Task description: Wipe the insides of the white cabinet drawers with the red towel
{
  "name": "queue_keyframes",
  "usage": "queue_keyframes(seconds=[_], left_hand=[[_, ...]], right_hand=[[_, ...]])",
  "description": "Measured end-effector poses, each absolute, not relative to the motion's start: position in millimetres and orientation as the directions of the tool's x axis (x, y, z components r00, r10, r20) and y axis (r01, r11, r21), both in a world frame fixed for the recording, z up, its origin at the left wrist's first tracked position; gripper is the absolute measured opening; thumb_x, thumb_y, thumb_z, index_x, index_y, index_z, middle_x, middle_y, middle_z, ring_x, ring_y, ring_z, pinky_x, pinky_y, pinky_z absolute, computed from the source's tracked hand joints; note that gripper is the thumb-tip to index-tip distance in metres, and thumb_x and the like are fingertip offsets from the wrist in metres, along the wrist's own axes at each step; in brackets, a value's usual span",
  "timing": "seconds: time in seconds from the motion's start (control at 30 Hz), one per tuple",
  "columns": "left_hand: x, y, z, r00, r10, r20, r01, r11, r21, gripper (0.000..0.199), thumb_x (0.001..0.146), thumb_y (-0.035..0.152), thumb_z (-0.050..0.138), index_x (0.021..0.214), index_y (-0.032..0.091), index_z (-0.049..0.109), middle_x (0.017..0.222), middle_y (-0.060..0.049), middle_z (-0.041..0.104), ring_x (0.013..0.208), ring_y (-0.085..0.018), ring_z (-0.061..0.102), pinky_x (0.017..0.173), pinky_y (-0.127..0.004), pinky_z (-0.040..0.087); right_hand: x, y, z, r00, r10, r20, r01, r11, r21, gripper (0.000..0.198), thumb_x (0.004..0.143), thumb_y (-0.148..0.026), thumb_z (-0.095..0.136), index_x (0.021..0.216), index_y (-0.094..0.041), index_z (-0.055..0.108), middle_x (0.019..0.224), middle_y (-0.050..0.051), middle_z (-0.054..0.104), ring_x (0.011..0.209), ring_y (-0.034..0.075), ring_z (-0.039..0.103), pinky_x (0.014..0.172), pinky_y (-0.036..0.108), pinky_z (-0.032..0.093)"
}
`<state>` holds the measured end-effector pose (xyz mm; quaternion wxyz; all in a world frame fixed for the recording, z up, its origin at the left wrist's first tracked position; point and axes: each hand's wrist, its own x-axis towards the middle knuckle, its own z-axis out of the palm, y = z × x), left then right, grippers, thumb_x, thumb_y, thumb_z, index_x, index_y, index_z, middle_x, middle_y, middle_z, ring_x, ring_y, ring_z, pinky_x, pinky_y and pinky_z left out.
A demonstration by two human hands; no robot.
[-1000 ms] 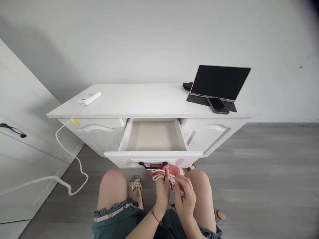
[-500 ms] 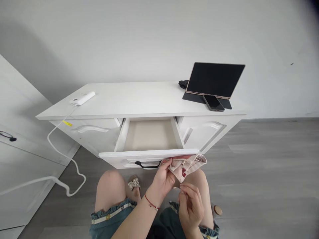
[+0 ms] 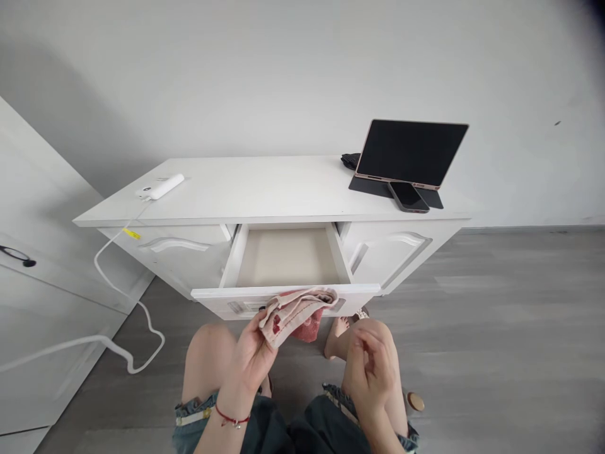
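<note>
In my left hand (image 3: 255, 354) is a folded small towel (image 3: 297, 312), pale pink on one face and red on the other. My fingers and thumb pinch its left end, and the rest hangs across the front of the pulled-out drawer (image 3: 286, 292). A red string bracelet circles my left wrist. My right hand (image 3: 371, 369) is over my right knee, apart from the towel, with its fingers curled in; nothing shows in them. Bare inside as far as I can see, the drawer sticks out of the white cabinet (image 3: 255, 189) toward my knees.
On the cabinet top stand a tablet (image 3: 411, 153) on a dark folding cover, a phone (image 3: 408, 197) and a black bundle (image 3: 350, 161). At the left lies a white device (image 3: 163, 187) with a white cable (image 3: 150, 325) hanging down. A white wardrobe (image 3: 57, 302) borders the left.
My left hand has moved left with the towel, whose red face now hangs lower in view. My right hand has drawn slightly right, away from the towel.
</note>
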<state>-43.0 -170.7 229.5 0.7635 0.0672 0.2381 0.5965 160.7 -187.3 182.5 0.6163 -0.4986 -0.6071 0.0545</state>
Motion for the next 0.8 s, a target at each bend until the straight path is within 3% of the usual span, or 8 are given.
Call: queue_keyframes(seconds=[0.2,0.33,0.43,0.63,0.8], left_hand=[[-90,-187,224,0.023,0.954,-0.298,-0.868,0.167,0.467,0.052,0.094,0.024,0.031,0.140,0.001,0.036,0.136,-0.020,0.052,0.130,-0.025,0.043,0.113,-0.041,0.031],[-120,-195,216,-0.120,0.939,-0.323,-0.867,0.059,0.494,0.056,0.094,0.021,0.031,0.147,0.005,0.023,0.134,-0.020,0.054,0.129,-0.025,0.045,0.111,-0.047,0.032],[-137,-198,216,-0.169,0.909,-0.381,-0.872,0.042,0.488,0.057,0.093,0.023,0.031,0.148,0.010,0.023,0.131,-0.017,0.058,0.126,-0.025,0.048,0.110,-0.048,0.033],[-154,-208,219,-0.307,0.816,-0.490,-0.855,-0.010,0.519,0.045,0.092,0.018,0.035,0.135,0.010,0.046,0.115,-0.016,0.069,0.111,-0.026,0.062,0.100,-0.047,0.047],[-148,-210,228,-0.553,0.629,-0.546,-0.724,-0.038,0.689,0.029,0.085,0.009,0.046,0.103,0.023,0.065,0.104,-0.001,0.072,0.099,-0.019,0.066,0.098,-0.039,0.049]], right_hand=[[160,-173,193,0.269,0.666,0.696,0.578,0.466,-0.670,0.014,0.086,-0.013,0.052,0.096,-0.019,0.060,0.089,0.007,0.064,0.084,0.020,0.061,0.075,0.036,0.049],[154,-170,198,0.246,0.673,0.697,0.628,0.437,-0.644,0.013,0.088,-0.015,0.052,0.097,-0.019,0.061,0.088,0.007,0.064,0.082,0.020,0.060,0.071,0.033,0.048],[150,-165,200,0.222,0.680,0.698,0.645,0.434,-0.629,0.013,0.089,-0.017,0.052,0.098,-0.020,0.061,0.090,0.008,0.064,0.082,0.019,0.060,0.067,0.031,0.048],[144,-151,205,0.089,0.634,0.768,0.677,0.527,-0.514,0.023,0.088,-0.014,0.052,0.109,-0.021,0.058,0.102,0.008,0.063,0.096,0.021,0.059,0.079,0.037,0.049],[139,-140,211,-0.035,0.608,0.793,0.737,0.552,-0.390,0.029,0.088,-0.015,0.054,0.116,-0.022,0.056,0.116,0.011,0.060,0.110,0.026,0.054,0.088,0.044,0.047]])
